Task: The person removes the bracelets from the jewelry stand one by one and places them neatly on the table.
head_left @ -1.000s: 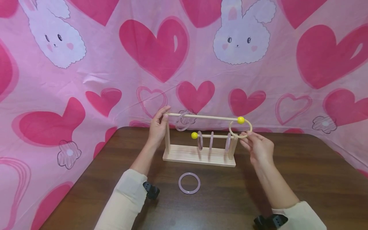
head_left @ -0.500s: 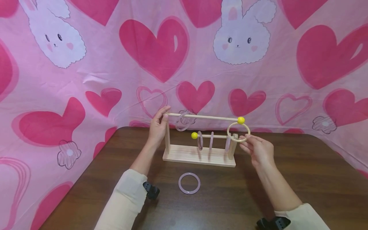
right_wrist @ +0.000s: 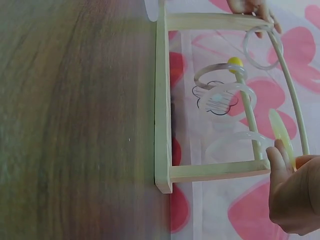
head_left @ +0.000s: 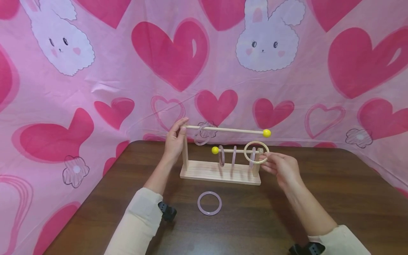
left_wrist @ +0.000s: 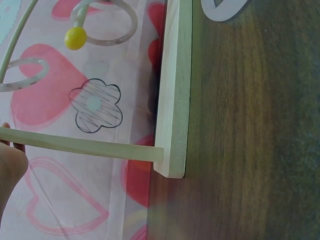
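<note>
A wooden bangle stand [head_left: 220, 173] has two rods with yellow balls at their free ends. My left hand [head_left: 174, 143] grips the top of its left post [left_wrist: 85, 146], where the upper rod [head_left: 232, 130] begins. One translucent bangle [right_wrist: 246, 47] hangs on that rod near the hand. Between thumb and fingers, my right hand [head_left: 287, 168] pinches a pale yellow bangle [head_left: 245, 151]. In the head view this bangle overlaps the right end of the lower rod [head_left: 243, 151], below the upper rod's yellow ball [head_left: 266, 133]. The lower rod carries a brownish bangle [head_left: 221, 156] and two pale lilac ones.
A lavender bangle [head_left: 209, 213] lies flat on the dark wooden table [head_left: 248, 226], in front of the stand. Behind the table hangs a pink cloth [head_left: 223, 78] printed with hearts and rabbits. Dark wrist cameras sit at both sleeve cuffs.
The right hand has moved the yellow bangle down and left, from beside the upper rod's yellow ball to in front of the lower rod's right end. The left hand stays on the post.
</note>
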Demonstrator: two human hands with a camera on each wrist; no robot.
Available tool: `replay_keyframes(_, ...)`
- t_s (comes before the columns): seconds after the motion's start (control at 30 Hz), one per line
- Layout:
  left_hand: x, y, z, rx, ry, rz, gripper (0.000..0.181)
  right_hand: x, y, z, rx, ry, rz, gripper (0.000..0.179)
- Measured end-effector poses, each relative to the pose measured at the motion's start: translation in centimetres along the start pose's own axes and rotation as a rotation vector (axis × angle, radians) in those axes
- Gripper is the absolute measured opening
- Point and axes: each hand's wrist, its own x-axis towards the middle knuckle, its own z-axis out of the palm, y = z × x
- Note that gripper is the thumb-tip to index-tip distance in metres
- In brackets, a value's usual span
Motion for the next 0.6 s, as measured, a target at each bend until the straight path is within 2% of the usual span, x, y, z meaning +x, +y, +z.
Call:
replay_keyframes(0.17,-0.5,1.5,0.3,0.02,-0.003,0.008,0.03,-0.2,0.1,0.0,-0.059,-0.038,-0.007,0.013)
replay_keyframes(0.4,0.2,-1.0,-0.2,0.007,-0.002,0.029,0.031,-0.2,0.4,-0.1,-0.109,-0.075,0.008,0.017)
replay_keyframes(0.5,0.2,-1.1,-0.2,0.008,0.001,0.024,0.031,-0.3,0.4,0.0,-0.144,-0.094,0.009,0.018)
replay_keyframes(0.6,0.2,-1.1,-0.2,0.014,0.007,0.018,0.031,-0.4,0.5,0.0,-0.181,-0.115,0.015,0.028)
